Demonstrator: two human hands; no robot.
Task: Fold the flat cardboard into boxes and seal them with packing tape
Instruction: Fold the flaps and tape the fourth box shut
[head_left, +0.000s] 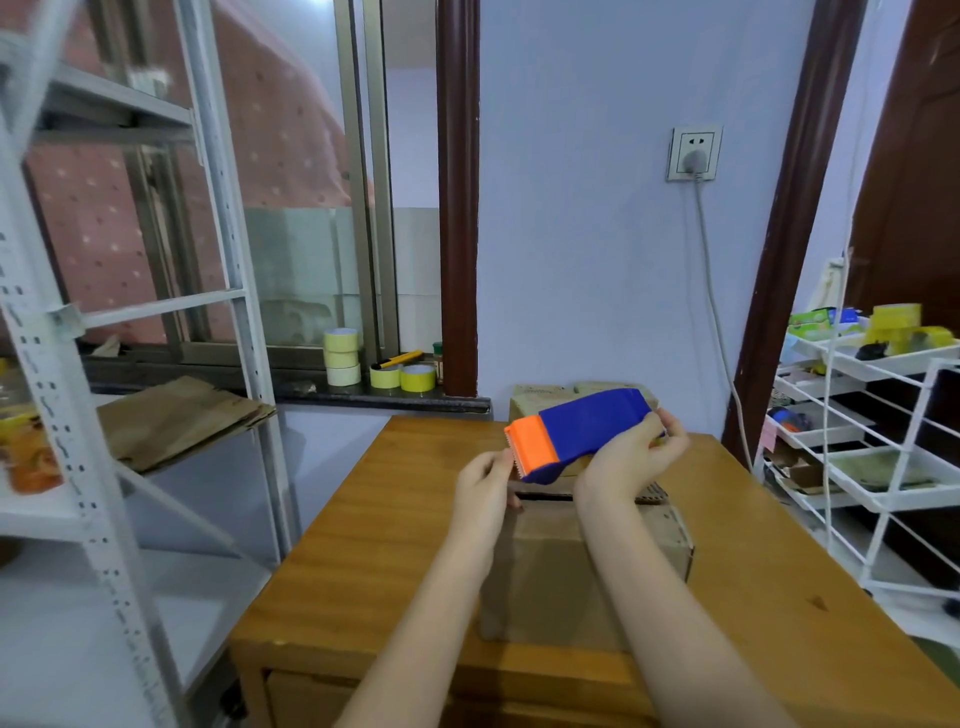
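A blue tape dispenser (592, 423) with an orange cutter end is held in the air above a folded brown cardboard box (550, 566) on the wooden table (363, 545). My right hand (631, 457) grips the dispenser's blue body from below. My left hand (485, 480) pinches at the orange cutter end, where the tape edge comes out; the tape itself is too thin to make out. The box's top flaps show a dark gap under the dispenser. A second cardboard box (540, 397) stands at the table's far edge, partly hidden behind the dispenser.
Several yellow tape rolls (343, 358) and a yellow knife (400, 359) lie on the window sill. A white metal shelf (67, 415) with flat brown cardboard (176, 415) stands left. A white wire rack (883, 467) with odds and ends stands right.
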